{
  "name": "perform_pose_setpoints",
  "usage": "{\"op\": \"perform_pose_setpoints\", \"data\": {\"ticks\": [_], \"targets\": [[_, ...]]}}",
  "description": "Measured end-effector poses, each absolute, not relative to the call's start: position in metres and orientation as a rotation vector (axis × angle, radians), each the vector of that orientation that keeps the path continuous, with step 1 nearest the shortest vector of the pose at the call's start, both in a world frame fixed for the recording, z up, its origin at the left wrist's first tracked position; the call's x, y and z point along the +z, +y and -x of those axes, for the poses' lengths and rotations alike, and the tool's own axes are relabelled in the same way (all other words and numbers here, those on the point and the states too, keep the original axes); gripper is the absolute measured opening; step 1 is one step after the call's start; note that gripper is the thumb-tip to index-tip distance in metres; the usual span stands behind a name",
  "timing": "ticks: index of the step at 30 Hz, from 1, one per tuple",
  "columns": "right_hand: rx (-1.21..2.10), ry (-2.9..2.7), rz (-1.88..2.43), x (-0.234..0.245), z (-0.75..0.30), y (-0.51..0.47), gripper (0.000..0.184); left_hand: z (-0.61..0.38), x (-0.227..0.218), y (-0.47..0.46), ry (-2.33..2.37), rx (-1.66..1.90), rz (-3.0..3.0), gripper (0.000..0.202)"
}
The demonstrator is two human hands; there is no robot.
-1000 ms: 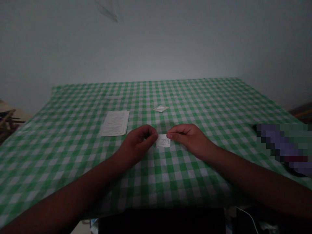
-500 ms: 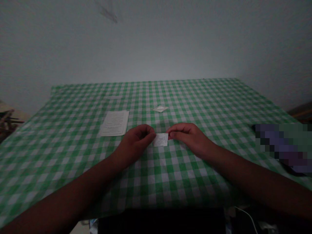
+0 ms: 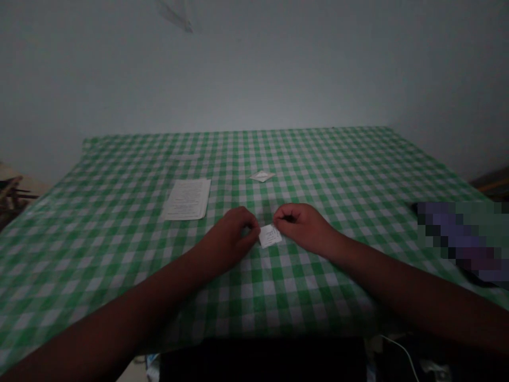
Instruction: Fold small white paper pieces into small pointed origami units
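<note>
A small folded piece of printed paper (image 3: 270,236) is held low over the checked cloth, between my two hands. My left hand (image 3: 234,233) pinches its left edge with thumb and index finger. The thumb and index finger of my right hand (image 3: 304,225) are closed at its upper right corner. Just beyond my hands lies a folded, diamond-shaped paper (image 3: 262,175). To the left of my left hand rests a stack of printed sheets (image 3: 187,199).
A green and white checked tablecloth (image 3: 131,254) covers the table, which reaches a plain wall (image 3: 254,69). At the right edge lies a dark flat object (image 3: 449,239), partly pixelated. A faint pale strip (image 3: 184,157) lies at the back left. A white cable (image 3: 403,350) hangs below the front edge.
The folded paper has shifted slightly right and towards me, and now sits tilted. My left hand has moved a little right with it; my right fingers have curled tighter at its corner.
</note>
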State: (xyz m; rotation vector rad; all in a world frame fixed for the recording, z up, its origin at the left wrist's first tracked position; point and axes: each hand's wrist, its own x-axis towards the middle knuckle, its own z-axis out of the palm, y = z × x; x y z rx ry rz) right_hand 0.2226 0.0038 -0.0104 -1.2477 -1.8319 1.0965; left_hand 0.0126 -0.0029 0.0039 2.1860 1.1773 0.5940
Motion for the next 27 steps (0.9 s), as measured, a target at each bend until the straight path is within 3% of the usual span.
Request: {"op": "perform_pose_setpoints", "data": {"ticks": [7, 10, 16, 27], "targets": [[0.458, -2.234, 1.21, -0.017, -0.219, 0.006, 0.008, -0.016, -0.015, 0.001, 1.312, 0.547, -2.497, 0.005], [0.367, -2.295, 1.194, -0.016, -0.221, 0.006, 0.005, -0.017, -0.017, 0.002, 1.377, 0.506, -2.53, 0.004], [0.233, -2.629, 0.988, -0.009, -0.226, -0.001, 0.02, -0.018, -0.013, 0.001, 1.471, 0.424, -2.526, 0.004], [0.117, -2.781, 1.055, -0.003, -0.225, -0.012, 0.027, -0.007, -0.008, 0.008, 1.346, 0.328, -2.547, 0.012]]}}
